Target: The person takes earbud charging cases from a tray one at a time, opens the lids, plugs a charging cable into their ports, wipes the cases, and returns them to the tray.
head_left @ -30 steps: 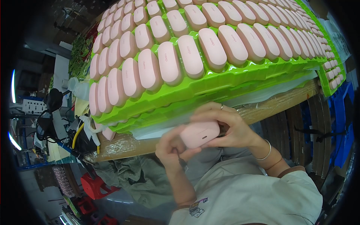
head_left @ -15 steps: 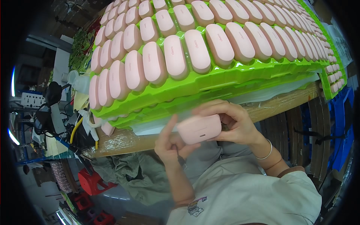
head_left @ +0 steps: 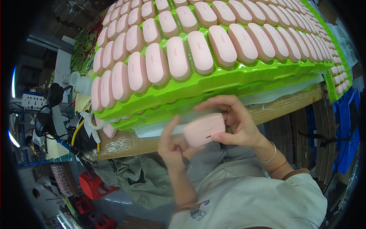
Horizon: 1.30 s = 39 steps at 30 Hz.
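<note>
A pink case [head_left: 202, 129] with a small dark port on its near side is held between my two hands, in front of the green trays. My right hand [head_left: 238, 124] grips its right end, the thumb near the port and the upper fingers curled above. At the case's left lower edge is my left hand [head_left: 173, 147], its index finger raised and a dark cable [head_left: 185, 160] with a plug hanging from the palm. Rows of similar pink cases [head_left: 177, 59] stand in the stacked green tray [head_left: 183, 91] just beyond.
The trays rest on a brown table edge [head_left: 126, 147]. To the left are cables, a yellow tube [head_left: 77, 133], a power strip [head_left: 33, 102] and plastic cups [head_left: 79, 82]. A red stool [head_left: 91, 185] and dark green cloth [head_left: 141, 183] are below; blue crates are at the right.
The view has shifted slightly, so the tray rows sit further right. My right fingers have lifted off the top of the case, and the right thumb has moved onto its near face.
</note>
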### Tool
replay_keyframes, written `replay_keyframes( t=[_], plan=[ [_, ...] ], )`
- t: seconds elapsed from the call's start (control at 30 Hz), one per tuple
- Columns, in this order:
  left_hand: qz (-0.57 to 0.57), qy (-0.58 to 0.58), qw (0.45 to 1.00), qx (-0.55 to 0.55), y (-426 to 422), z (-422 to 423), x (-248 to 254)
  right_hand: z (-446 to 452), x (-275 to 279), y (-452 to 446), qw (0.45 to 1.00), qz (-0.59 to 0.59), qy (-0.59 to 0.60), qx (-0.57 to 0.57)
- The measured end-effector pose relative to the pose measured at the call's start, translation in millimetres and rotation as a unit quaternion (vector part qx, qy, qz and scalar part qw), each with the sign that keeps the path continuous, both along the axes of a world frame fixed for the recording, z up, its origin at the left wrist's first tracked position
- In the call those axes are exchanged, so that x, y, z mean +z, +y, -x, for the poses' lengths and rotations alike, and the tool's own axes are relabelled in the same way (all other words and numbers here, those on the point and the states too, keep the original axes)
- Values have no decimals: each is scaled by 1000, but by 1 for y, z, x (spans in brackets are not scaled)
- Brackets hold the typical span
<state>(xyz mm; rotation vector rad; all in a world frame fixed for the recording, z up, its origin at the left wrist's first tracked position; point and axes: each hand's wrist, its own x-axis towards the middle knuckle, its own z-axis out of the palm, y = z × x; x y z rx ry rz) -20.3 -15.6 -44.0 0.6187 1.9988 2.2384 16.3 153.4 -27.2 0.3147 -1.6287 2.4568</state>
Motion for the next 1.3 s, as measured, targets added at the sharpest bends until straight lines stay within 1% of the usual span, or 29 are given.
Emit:
replay_keyframes(
  t=[0.5,0.7,0.77,0.9,0.97,1.03,1.07,1.17,1.2,1.23,1.27,1.3],
  plan=[
    [10,7,1000,-18,1,0,2,-2,3,2,999,-36,-7,-9],
    [9,-15,1000,-13,2,0,3,-1,3,3,999,-37,6,4],
    [-27,-62,998,-7,5,-2,8,-1,3,2,999,-38,13,8],
    [-24,-74,997,-20,3,-1,10,-2,4,2,998,-47,-20,20],
    [-103,-74,992,-24,5,0,5,-3,4,3,998,-42,-41,32],
    [-90,-94,991,-21,1,0,1,-4,4,5,994,-55,-83,47],
    [-77,-114,990,-18,0,1,1,-4,6,5,994,-55,-83,47],
    [-58,-125,990,-7,6,0,7,-4,9,5,992,-57,-103,43],
    [-58,-125,990,-6,5,0,11,-3,9,3,996,-42,-80,23],
    [-45,-88,995,-17,4,0,15,-3,8,2,998,-29,-57,3],
    [-32,-51,998,-28,3,1,17,-2,7,1,998,-29,-56,3],
    [-32,-50,998,-28,2,-1,16,-1,6,0,998,-52,-24,-8]
  ],
)
